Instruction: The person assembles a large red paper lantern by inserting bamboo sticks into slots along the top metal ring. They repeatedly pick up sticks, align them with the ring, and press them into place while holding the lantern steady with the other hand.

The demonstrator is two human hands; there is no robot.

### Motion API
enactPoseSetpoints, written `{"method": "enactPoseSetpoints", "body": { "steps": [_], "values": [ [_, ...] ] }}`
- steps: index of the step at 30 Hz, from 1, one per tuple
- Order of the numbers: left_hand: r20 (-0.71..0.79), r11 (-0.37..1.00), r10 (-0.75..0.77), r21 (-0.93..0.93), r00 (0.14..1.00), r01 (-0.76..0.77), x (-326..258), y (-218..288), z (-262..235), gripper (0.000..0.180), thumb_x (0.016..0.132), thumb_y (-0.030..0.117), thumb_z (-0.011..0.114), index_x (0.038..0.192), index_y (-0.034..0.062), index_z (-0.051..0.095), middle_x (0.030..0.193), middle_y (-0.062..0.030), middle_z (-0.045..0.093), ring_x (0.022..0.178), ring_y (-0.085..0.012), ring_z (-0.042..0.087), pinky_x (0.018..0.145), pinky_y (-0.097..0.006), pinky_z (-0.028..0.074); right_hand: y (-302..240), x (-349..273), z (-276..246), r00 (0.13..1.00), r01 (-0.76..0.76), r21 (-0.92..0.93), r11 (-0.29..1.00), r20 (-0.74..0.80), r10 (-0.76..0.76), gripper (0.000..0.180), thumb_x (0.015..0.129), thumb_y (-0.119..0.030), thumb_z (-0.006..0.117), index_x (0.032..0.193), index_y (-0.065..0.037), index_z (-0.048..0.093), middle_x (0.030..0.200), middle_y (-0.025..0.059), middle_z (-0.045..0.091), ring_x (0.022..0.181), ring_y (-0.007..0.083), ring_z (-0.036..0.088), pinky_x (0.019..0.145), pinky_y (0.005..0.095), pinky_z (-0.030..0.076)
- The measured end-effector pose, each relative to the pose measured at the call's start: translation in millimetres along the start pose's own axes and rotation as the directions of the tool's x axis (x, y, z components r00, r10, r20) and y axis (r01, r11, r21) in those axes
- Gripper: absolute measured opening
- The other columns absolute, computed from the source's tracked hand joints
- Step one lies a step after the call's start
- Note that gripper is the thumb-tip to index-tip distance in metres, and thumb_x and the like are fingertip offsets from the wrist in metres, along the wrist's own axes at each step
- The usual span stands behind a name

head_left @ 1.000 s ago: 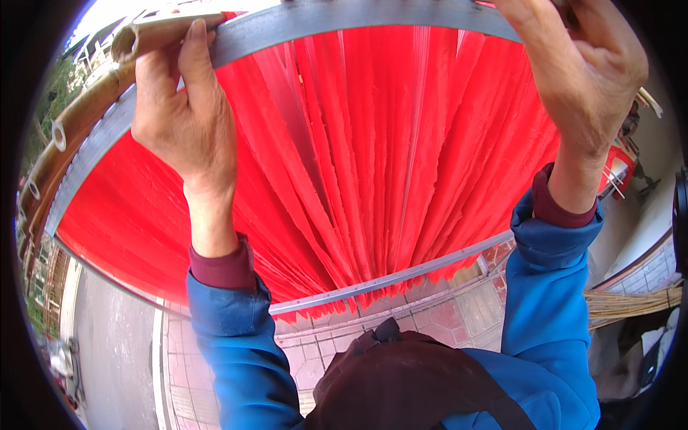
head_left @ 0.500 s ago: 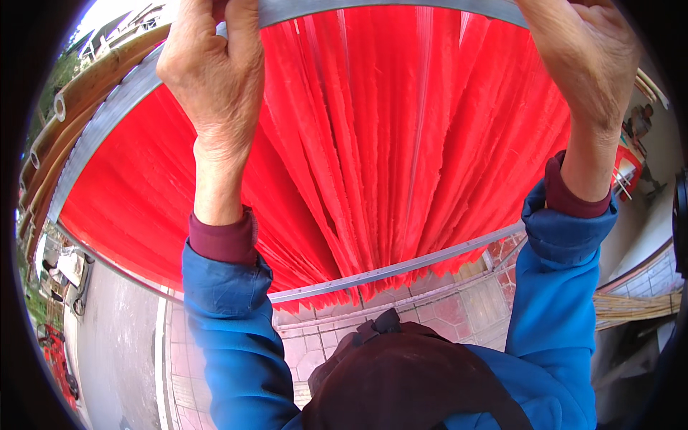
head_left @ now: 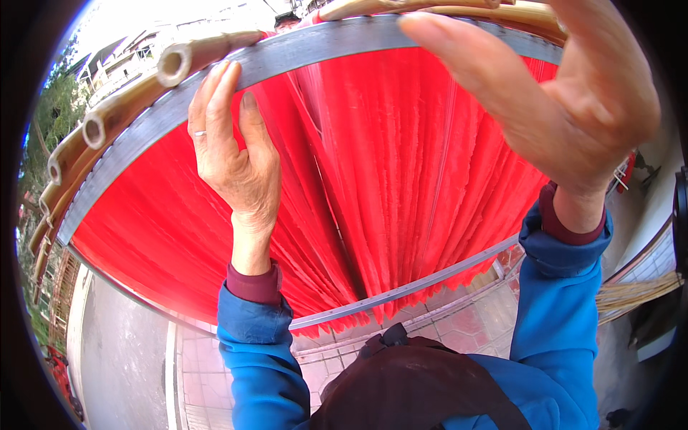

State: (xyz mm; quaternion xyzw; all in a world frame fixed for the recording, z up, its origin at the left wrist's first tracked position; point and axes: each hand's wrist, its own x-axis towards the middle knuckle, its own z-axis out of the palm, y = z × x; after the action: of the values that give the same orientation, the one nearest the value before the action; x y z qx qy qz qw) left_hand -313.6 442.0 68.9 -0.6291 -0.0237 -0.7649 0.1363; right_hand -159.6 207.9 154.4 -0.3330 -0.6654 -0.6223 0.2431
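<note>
Many thin red sheets [head_left: 387,179], like cloth or paper, hang in folds below a grey metal bar [head_left: 315,54]. My left hand [head_left: 240,161], with a ring on one finger, has its fingers stretched up against the bar's near edge, its thumb apart over the red sheets. Higher and to the right is my right hand [head_left: 588,107], open, the thumb pointing left across the bar. Its other fingers run partly out of the picture, and nothing shows in its grasp.
Bamboo poles [head_left: 118,118] lie on top of the bar, their hollow ends toward the left. A lower metal strip [head_left: 401,292] crosses the sheets' bottom. Pink paving [head_left: 459,326] lies below, a grey road [head_left: 122,337] at left, and a bundle of thin canes [head_left: 638,295] at right.
My left hand has moved lower in the picture and its fingers have straightened. My right hand has opened, its thumb swinging left. More of the bar and bamboo poles shows at the top.
</note>
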Motion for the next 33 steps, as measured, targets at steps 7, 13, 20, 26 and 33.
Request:
{"method": "enactPoseSetpoints", "body": {
  "steps": [7, 13, 20, 26, 33],
  "values": [
    [0.076, 0.989, -0.018, -0.145, 0.997, 0.029, 23, -8, 2, 0.033, 0.098, 0.004, 0.067, 0.131, 0.0014, 0.065, 0.124, -0.0145, 0.072, 0.109, -0.0226, 0.070, 0.094, -0.035, 0.056, -11, 21, 28, 0.998, 0.025, -0.012, 1.000, 0.064, -0.025, 0.025, 0.084, 0.002, 0.076, 0.108, 0.000, 0.071, 0.089, 0.0047, 0.069, 0.076, 0.0123, 0.065, 0.066, 0.0235, 0.052],
    [-0.048, 0.978, 0.043, -0.200, 0.998, -0.052, 46, -10, 17, 0.012, 0.096, 0.011, 0.074, 0.103, 0.0014, 0.072, 0.112, -0.0113, 0.077, 0.090, -0.0188, 0.075, 0.077, -0.031, 0.059, -3, 15, 33, 1.000, 0.003, 0.021, 1.000, 0.017, -0.003, 0.024, 0.083, 0.003, 0.077, 0.106, 0.000, 0.071, 0.091, 0.0064, 0.070, 0.078, 0.0149, 0.067, 0.067, 0.0251, 0.053],
    [0.078, 0.995, 0.100, 0.002, 0.992, -0.101, 45, 8, 22, 0.018, 0.098, 0.013, 0.073, 0.112, 0.0036, 0.074, 0.104, -0.0096, 0.078, 0.088, -0.0197, 0.075, 0.076, -0.031, 0.058, 1, 8, 35, 1.000, -0.011, 0.042, 0.999, -0.019, 0.012, 0.024, 0.081, 0.003, 0.078, 0.104, 0.000, 0.072, 0.093, 0.0083, 0.071, 0.081, 0.0180, 0.069, 0.069, 0.0269, 0.054],
    [0.093, 0.988, 0.151, 0.015, 0.984, -0.153, 38, 1, 27, 0.024, 0.094, 0.006, 0.072, 0.118, 0.0026, 0.070, 0.112, -0.0121, 0.074, 0.101, -0.0257, 0.070, 0.088, -0.037, 0.054, 2, 8, 39, 0.999, -0.021, 0.054, 0.998, -0.037, 0.023, 0.023, 0.080, 0.004, 0.078, 0.102, -0.001, 0.073, 0.095, 0.0100, 0.072, 0.083, 0.0206, 0.070, 0.070, 0.0284, 0.055],
    [0.112, 0.982, 0.162, 0.084, 0.980, -0.172, 12, -13, 16, 0.036, 0.089, -0.005, 0.070, 0.124, 0.0009, 0.066, 0.125, -0.0158, 0.068, 0.120, -0.0340, 0.063, 0.105, -0.045, 0.048, 0, 14, 34, 0.999, -0.027, 0.040, 0.999, -0.031, 0.028, 0.023, 0.078, 0.004, 0.079, 0.100, -0.001, 0.074, 0.097, 0.0120, 0.073, 0.086, 0.0236, 0.072, 0.072, 0.0302, 0.056]
  ]
}}
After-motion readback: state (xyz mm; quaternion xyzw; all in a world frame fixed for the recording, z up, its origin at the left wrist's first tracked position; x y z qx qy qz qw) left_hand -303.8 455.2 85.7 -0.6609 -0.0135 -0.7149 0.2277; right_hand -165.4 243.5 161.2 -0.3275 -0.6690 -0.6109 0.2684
